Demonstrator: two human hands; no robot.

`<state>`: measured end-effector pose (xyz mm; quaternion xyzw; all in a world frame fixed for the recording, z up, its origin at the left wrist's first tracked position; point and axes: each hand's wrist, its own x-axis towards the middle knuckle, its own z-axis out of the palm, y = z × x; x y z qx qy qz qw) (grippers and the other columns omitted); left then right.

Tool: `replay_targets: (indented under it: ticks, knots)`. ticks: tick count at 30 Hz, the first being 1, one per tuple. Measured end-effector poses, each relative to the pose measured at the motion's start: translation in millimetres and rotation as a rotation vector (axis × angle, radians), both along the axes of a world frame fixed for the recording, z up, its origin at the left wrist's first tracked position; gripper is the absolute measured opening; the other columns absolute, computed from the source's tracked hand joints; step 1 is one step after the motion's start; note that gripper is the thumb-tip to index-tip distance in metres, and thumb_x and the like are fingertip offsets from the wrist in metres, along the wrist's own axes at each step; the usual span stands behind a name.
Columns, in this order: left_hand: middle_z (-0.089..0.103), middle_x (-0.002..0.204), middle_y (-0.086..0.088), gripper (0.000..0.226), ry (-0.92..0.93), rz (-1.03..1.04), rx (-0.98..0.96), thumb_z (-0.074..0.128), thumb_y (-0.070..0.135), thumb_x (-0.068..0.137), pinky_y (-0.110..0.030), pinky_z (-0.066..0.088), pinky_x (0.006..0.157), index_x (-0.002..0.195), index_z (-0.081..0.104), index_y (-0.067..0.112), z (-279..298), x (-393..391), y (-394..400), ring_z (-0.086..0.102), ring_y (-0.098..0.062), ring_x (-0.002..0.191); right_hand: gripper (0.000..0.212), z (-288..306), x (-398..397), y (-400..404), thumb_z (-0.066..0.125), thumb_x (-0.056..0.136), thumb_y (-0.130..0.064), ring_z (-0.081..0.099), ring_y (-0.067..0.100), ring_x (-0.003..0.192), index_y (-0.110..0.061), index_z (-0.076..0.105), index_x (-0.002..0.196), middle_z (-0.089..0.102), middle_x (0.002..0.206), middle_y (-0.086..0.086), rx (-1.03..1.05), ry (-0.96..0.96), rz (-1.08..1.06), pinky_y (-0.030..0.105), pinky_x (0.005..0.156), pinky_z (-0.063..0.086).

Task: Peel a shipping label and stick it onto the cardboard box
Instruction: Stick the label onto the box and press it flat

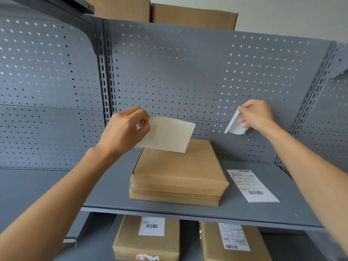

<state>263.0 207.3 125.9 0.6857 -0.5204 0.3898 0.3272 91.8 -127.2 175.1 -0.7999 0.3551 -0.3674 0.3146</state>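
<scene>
A flat brown cardboard box (178, 172) lies on the grey shelf (105, 196) with its top bare. My left hand (126, 129) pinches an off-white sheet (169, 134) by its left edge and holds it in the air above the box's back edge; faint print shows through it. My right hand (258, 115) is raised to the right, away from the box, and grips a smaller curled white sheet (235, 125). I cannot tell which of the two sheets is the label and which the backing.
Another printed shipping label (252, 185) lies flat on the shelf right of the box. A grey pegboard wall (188, 72) stands behind. On the shelf below sit two labelled cardboard boxes (148, 240) (233, 242). More boxes (194, 16) stand on top.
</scene>
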Motion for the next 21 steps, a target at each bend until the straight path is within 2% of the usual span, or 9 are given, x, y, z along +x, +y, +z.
replay_targets:
  ticks: [2,7,10,15,17,19,21]
  knots:
    - [0.072,0.08,-0.01,0.007,0.014,0.028,-0.033,0.068,-0.005,0.085,-0.039,0.057,0.053,0.081,0.07,0.0,8,5,7,0.066,-0.028,0.064,0.02,5,6,13,0.053,0.094,-0.011,0.069,0.02,0.065,0.0,0.069,0.097,0.072,0.095,0.012,-0.005,0.006,0.066,0.037,0.063,0.062]
    - [0.072,0.079,-0.012,0.01,0.021,0.132,-0.089,0.067,-0.005,0.084,-0.04,0.056,0.057,0.076,0.067,0.001,27,19,37,0.065,-0.028,0.064,0.014,11,37,62,0.054,0.094,-0.011,0.076,0.021,0.078,-0.008,0.068,0.091,0.073,0.091,0.004,0.011,-0.005,0.287,0.041,0.065,0.064]
    - [0.072,0.079,-0.014,0.011,0.004,0.219,-0.111,0.067,-0.005,0.085,-0.044,0.057,0.058,0.075,0.066,-0.001,37,30,67,0.065,-0.031,0.065,0.013,7,62,92,0.055,0.094,-0.012,0.077,0.019,0.083,-0.011,0.067,0.088,0.074,0.094,0.005,0.006,0.027,0.429,0.039,0.064,0.064]
    - [0.072,0.077,-0.018,0.008,-0.012,0.365,-0.145,0.066,-0.006,0.084,-0.041,0.056,0.057,0.077,0.068,-0.004,47,43,121,0.065,-0.032,0.063,0.015,-1,110,140,0.055,0.095,-0.01,0.076,0.018,0.087,-0.011,0.066,0.085,0.073,0.098,0.008,-0.014,0.061,0.579,0.045,0.066,0.065]
    - [0.071,0.075,-0.018,0.007,-0.008,0.424,-0.155,0.065,-0.006,0.083,-0.041,0.055,0.058,0.077,0.069,-0.005,48,50,143,0.064,-0.032,0.062,0.016,-5,132,162,0.056,0.096,-0.01,0.076,0.019,0.087,-0.012,0.067,0.084,0.073,0.098,0.007,-0.003,0.056,0.632,0.042,0.064,0.065]
    - [0.071,0.075,-0.018,0.006,0.008,0.456,-0.168,0.065,-0.006,0.082,-0.035,0.053,0.058,0.078,0.069,-0.006,46,54,159,0.064,-0.033,0.063,0.017,-10,149,180,0.058,0.095,-0.01,0.076,0.019,0.086,-0.014,0.066,0.081,0.074,0.095,0.007,0.015,0.051,0.674,0.039,0.061,0.064]
    - [0.071,0.075,-0.018,0.006,0.03,0.501,-0.172,0.064,-0.006,0.082,-0.024,0.045,0.057,0.078,0.07,-0.005,44,57,174,0.063,-0.031,0.062,0.017,-18,166,201,0.059,0.096,-0.01,0.076,0.019,0.084,-0.013,0.066,0.081,0.074,0.094,0.008,0.01,0.077,0.703,0.037,0.06,0.064]
